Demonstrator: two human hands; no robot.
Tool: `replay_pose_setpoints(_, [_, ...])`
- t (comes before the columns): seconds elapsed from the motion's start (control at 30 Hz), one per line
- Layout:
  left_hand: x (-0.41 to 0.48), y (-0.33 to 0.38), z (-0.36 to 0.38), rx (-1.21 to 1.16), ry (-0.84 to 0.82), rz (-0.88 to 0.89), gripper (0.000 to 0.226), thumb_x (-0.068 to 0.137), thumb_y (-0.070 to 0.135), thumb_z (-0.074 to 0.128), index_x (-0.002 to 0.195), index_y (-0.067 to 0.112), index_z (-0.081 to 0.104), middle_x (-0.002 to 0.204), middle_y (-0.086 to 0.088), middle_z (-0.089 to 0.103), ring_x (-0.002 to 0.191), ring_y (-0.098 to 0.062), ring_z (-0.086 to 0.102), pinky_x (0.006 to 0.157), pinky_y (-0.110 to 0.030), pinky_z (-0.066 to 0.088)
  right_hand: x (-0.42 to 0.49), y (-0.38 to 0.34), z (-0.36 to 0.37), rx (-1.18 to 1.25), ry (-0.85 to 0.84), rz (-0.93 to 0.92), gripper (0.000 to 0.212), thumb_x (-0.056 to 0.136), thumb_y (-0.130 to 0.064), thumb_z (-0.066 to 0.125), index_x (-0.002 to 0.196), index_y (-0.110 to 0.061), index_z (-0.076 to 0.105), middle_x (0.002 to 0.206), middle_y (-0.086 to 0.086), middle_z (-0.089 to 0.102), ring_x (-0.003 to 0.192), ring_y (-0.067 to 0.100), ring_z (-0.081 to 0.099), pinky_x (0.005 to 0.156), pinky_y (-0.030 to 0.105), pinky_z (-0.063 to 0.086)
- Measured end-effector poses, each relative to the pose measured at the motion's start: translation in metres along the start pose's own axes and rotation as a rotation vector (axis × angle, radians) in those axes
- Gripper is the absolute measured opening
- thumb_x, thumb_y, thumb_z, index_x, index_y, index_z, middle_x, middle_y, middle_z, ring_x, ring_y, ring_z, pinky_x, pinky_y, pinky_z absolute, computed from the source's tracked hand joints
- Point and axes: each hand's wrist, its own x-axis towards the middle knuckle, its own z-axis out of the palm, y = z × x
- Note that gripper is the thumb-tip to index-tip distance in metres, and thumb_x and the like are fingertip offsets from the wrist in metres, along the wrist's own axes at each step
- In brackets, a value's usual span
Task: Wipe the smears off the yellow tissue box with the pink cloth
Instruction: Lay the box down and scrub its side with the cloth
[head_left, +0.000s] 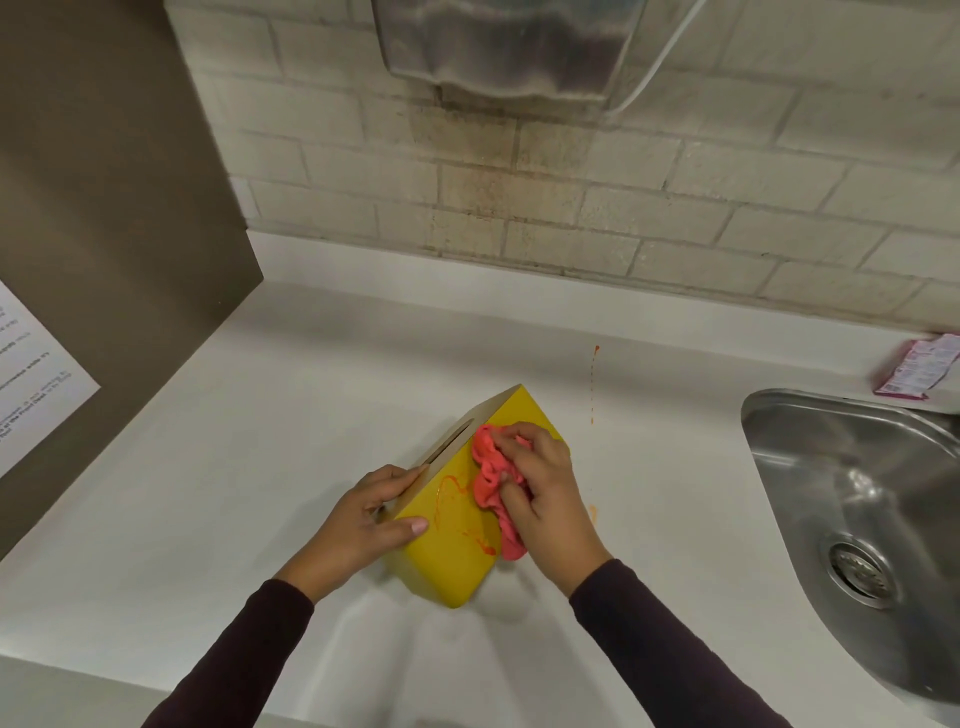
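Pink cloth (496, 483) was bunched in the right hand (545, 499), pressed on the yellow tissue box (447, 551) (orange smears (457, 512) remained, apparently wet); the left hand (363, 519) gripped its edge.

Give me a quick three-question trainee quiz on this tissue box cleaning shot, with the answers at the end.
1. True or false: the box lies flat with its slot facing straight up.
2. Which of the hands holds the cloth: A) left hand, B) right hand, C) neither?
3. Fill in: orange smears remain on the box's yellow face, and more orange marks show on the ____ beside it.

Key
1. False: it is tipped, slot side facing left.
2. B. The left hand steadies the box.
3. Counter.
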Motion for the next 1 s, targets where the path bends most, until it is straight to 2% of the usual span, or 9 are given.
replay_pose_setpoints(0.1, [-0.001,-0.001,-0.002,0.001,-0.023,0.001,0.064,0.053,0.052,0.065,0.114,0.034,0.058,0.106,0.000,0.056,0.102,-0.007,0.055,0.079,-0.012,0.045,-0.016,0.000,0.001,-0.029,-0.111,-0.112,0.046,0.087,-0.016,0.049,0.132,-0.023,0.049,0.127,-0.013,0.039,0.115,0.004,0.032,0.099,0.004,0.017])
replay_pose_setpoints(0.17, [-0.002,-0.001,-0.001,-0.001,-0.036,0.003,0.062,0.054,0.052,0.066,0.113,0.036,0.058,0.105,0.001,0.056,0.097,0.001,0.056,0.076,-0.007,0.044,-0.020,0.009,-0.006,-0.037,-0.144,-0.127,0.046,0.086,-0.015,0.049,0.131,-0.024,0.050,0.127,-0.016,0.039,0.116,0.007,0.033,0.100,0.008,0.019])
replay_pose_setpoints(0.27, [-0.001,-0.001,0.001,0.010,-0.049,0.004,0.062,0.053,0.052,0.066,0.112,0.037,0.057,0.107,0.000,0.055,0.097,0.001,0.055,0.074,-0.005,0.043,-0.011,0.019,-0.018,0.009,-0.039,0.016,0.045,0.085,-0.014,0.045,0.128,-0.021,0.053,0.122,-0.017,0.039,0.115,0.012,0.036,0.100,0.017,0.025])
replay_pose_setpoints(0.4, [0.003,-0.001,0.004,-0.003,-0.024,0.006,0.061,0.053,0.052,0.066,0.111,0.037,0.057,0.105,0.001,0.055,0.097,-0.002,0.055,0.074,-0.005,0.044,0.001,0.007,-0.010,0.019,0.005,0.067,0.045,0.085,-0.017,0.044,0.129,-0.017,0.051,0.124,-0.009,0.041,0.115,0.014,0.035,0.097,0.009,0.022])
replay_pose_setpoints(0.57, [0.006,-0.002,0.002,0.015,-0.025,0.007,0.061,0.055,0.052,0.065,0.114,0.036,0.058,0.105,-0.001,0.055,0.103,-0.010,0.054,0.079,-0.007,0.042,-0.010,-0.011,0.003,-0.028,-0.106,-0.093,0.047,0.087,-0.016,0.049,0.133,-0.023,0.047,0.127,-0.013,0.039,0.114,0.008,0.033,0.097,0.003,0.018])
replay_pose_setpoints(0.67, [0.004,-0.004,-0.003,0.007,-0.036,-0.006,0.062,0.056,0.054,0.065,0.115,0.038,0.058,0.107,-0.002,0.056,0.106,-0.012,0.056,0.087,-0.018,0.044,-0.020,-0.003,-0.001,-0.106,-0.216,-0.187,0.046,0.088,-0.020,0.046,0.134,-0.022,0.046,0.130,-0.013,0.040,0.115,0.006,0.031,0.100,0.006,0.017])
replay_pose_setpoints(0.77, [0.003,-0.005,-0.003,0.016,-0.064,-0.015,0.063,0.056,0.054,0.065,0.117,0.040,0.056,0.109,0.001,0.056,0.108,-0.009,0.055,0.087,-0.020,0.045,-0.019,0.013,-0.017,-0.086,-0.142,-0.093,0.046,0.087,-0.016,0.046,0.132,-0.020,0.049,0.128,-0.019,0.036,0.115,0.007,0.031,0.102,0.013,0.022])
replay_pose_setpoints(0.87, [0.004,-0.003,-0.003,0.029,-0.083,-0.015,0.064,0.056,0.054,0.067,0.118,0.041,0.055,0.111,0.003,0.056,0.108,-0.003,0.053,0.086,-0.013,0.045,-0.008,0.013,-0.021,-0.009,-0.031,0.055,0.044,0.086,-0.013,0.045,0.130,-0.019,0.049,0.126,-0.010,0.040,0.115,0.012,0.034,0.103,0.022,0.028])
replay_pose_setpoints(1.0, [0.004,-0.004,-0.002,0.040,-0.069,-0.013,0.068,0.054,0.058,0.069,0.119,0.039,0.056,0.110,0.005,0.057,0.110,-0.006,0.054,0.090,-0.018,0.045,-0.003,-0.007,-0.007,-0.007,-0.068,0.032,0.048,0.084,-0.017,0.045,0.132,-0.019,0.048,0.128,-0.008,0.039,0.117,0.014,0.034,0.098,0.003,0.017])
